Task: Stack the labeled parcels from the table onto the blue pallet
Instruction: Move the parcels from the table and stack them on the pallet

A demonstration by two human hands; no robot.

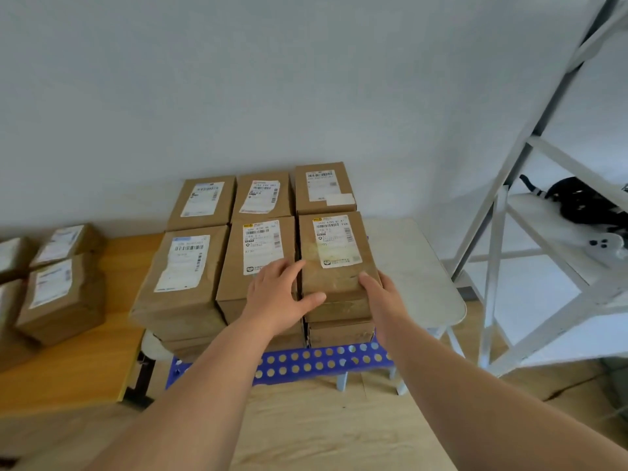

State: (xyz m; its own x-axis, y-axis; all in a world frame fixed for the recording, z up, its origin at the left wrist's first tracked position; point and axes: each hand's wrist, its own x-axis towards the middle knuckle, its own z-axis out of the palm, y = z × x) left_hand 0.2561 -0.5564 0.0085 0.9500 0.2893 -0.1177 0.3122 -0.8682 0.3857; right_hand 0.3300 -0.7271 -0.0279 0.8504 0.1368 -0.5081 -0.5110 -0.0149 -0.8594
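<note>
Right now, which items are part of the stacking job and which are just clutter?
Job:
- front-right parcel, held by left hand and right hand
- stacked parcels
- blue pallet
- parcels still on the wooden table

Lying about:
- white shelving rack
- black cat on its shelf
- white side table

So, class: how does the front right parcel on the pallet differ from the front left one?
Both hands, left hand and right hand, touch the front right parcel; the front left parcel is untouched. The right one's label bears a yellow mark; the left one's has a blue strip. Both are brown cardboard.
</note>
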